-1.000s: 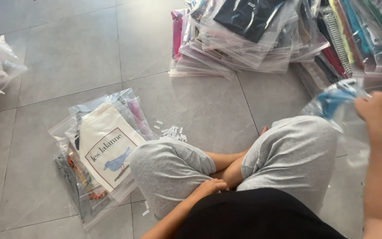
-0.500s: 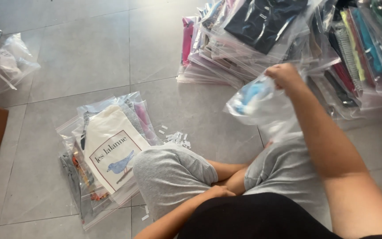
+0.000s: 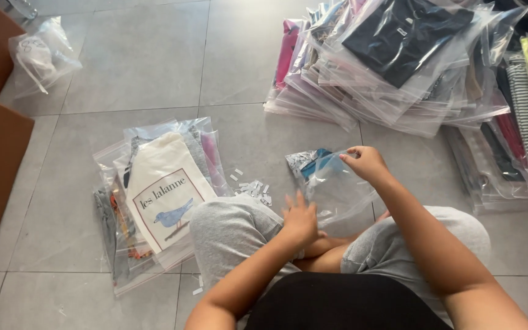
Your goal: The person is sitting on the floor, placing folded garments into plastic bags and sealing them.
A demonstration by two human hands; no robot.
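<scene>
Your right hand (image 3: 366, 162) pinches the top edge of a clear plastic bag (image 3: 331, 186), fingers closed on it, and the bag hangs below those fingertips with something blue and a white patterned bit inside near the top. Your left hand (image 3: 299, 218) sits lower, fingers spread open, flat against the bag's near side over your grey-clad knee (image 3: 230, 235). Just left of your left fingers lie small paper scraps (image 3: 255, 187); further left, a pile of bagged items topped by a bird-print tote (image 3: 165, 198). Beyond your right fingers, a big stack of bagged clothes (image 3: 398, 61).

Bright even daylight, soft faint shadows, white glare on the plastic bags (image 3: 410, 67), left hand (image 3: 299, 217) slightly motion-blurred
</scene>
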